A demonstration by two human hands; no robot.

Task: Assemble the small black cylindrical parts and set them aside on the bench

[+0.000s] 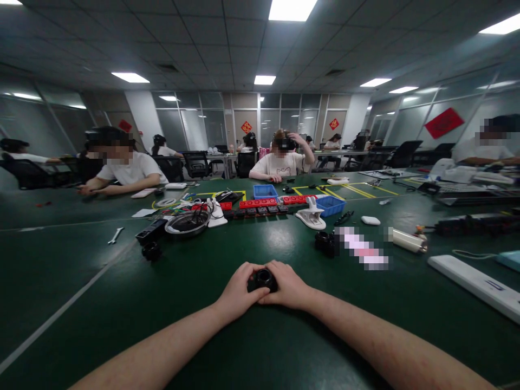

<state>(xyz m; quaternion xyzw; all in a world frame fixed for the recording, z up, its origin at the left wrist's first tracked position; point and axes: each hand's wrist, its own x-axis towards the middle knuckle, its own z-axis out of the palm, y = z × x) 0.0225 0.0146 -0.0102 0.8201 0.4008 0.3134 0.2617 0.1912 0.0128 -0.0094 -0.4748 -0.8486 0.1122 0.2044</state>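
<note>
A small black round part with an opening in its top (pixel 264 278) is in my two hands at the middle of the green table (pixel 195 346). My left hand (pixel 240 287) wraps its left side, thumb across the front and fingers meeting the other hand at the back. From the right, my right hand (pixel 290 286) curls around the same part, its thumb near the left thumb. Its lower sides are partly hidden by my fingers, and I cannot tell its exact kind. Similar black parts lie at the left (pixel 151 251) and at the right (pixel 324 242).
Ahead are a round metal pan (pixel 187 230), white clip bases (pixel 311 215), red power strips (pixel 257 203) and blue bins (pixel 330 205). A wrench (pixel 116 236) lies left; a cream cylinder (pixel 407 240) and white bar (pixel 475 281) lie right. People sit across the table.
</note>
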